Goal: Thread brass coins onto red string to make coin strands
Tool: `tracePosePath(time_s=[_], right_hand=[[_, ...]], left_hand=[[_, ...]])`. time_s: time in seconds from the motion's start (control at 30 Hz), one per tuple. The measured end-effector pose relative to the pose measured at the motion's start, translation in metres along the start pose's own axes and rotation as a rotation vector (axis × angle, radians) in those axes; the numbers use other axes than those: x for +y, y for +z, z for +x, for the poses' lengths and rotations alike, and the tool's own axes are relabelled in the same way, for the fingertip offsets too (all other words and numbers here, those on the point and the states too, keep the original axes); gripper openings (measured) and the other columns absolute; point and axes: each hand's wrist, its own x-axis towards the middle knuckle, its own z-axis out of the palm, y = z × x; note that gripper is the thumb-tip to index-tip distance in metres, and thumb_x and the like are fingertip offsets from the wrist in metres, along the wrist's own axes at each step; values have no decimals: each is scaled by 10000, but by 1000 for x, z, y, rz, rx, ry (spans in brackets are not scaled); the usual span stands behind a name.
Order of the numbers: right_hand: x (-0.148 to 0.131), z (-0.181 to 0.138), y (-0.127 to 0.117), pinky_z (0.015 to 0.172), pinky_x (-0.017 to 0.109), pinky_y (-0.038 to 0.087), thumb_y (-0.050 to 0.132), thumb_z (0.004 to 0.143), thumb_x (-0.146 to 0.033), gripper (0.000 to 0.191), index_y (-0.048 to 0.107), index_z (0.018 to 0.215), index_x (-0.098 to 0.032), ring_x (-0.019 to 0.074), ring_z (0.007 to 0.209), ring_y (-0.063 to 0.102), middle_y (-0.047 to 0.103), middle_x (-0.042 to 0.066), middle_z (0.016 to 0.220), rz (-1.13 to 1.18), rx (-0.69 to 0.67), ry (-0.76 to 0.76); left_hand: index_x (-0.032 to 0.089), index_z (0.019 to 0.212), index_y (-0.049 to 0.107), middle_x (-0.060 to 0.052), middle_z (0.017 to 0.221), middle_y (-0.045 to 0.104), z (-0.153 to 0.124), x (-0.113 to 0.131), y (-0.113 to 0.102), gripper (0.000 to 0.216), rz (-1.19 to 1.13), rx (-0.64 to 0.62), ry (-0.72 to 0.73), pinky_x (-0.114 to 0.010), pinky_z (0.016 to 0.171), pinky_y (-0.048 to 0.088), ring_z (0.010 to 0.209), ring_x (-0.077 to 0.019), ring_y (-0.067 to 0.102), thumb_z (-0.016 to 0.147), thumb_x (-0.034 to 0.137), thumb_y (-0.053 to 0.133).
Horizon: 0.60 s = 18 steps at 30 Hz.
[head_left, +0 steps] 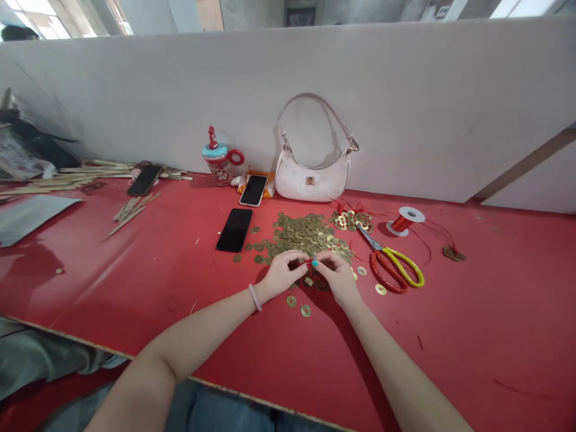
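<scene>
My left hand and my right hand meet over the near edge of a heap of brass coins with holes in the middle. Both are closed in a pinch on a short red cord, between thumbs and forefingers. A coin shows just beneath the fingers; whether it hangs from the cord I cannot tell. Two loose coins lie nearer me. To the right of my right hand rest scissors with one red and one yellow handle, their tips touching a bunch of coins tied with red cord.
A spool of red cord stands at the right, near a small tied coin bundle. Left of the heap lie a black phone and a white-edged phone. A white handbag and a cup stand against the partition.
</scene>
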Motion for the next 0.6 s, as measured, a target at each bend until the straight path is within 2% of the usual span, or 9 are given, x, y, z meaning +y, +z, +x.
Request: tracePosePath(time_s=[0.17, 0.37, 0.6], right_hand=[[4, 2, -3, 607, 252, 471, 680, 618, -394, 222, 602, 686, -198, 120, 641, 527, 569, 1, 703, 2, -38, -2], [0, -1, -4, 565, 233, 471, 660, 653, -390, 233, 600, 756, -190, 109, 605, 513, 553, -3, 684, 67, -85, 91], [-3, -2, -4, 601, 235, 465, 604, 707, -382, 204, 614, 789, -196, 113, 643, 530, 585, 1, 730, -33, -80, 26]], left_hand=[[102, 807, 628, -58, 776, 624, 0, 3, -2, 220, -165, -111, -76, -203, 589, 439, 645, -102, 545, 774, 298, 533], [98, 781, 619, -47, 754, 608, 0, 5, -2, 195, -264, -133, -96, -206, 615, 447, 656, -104, 551, 762, 278, 546], [87, 798, 617, -50, 752, 608, 0, 7, -2, 210, -288, -141, -135, -199, 596, 444, 639, -98, 549, 755, 283, 553]])
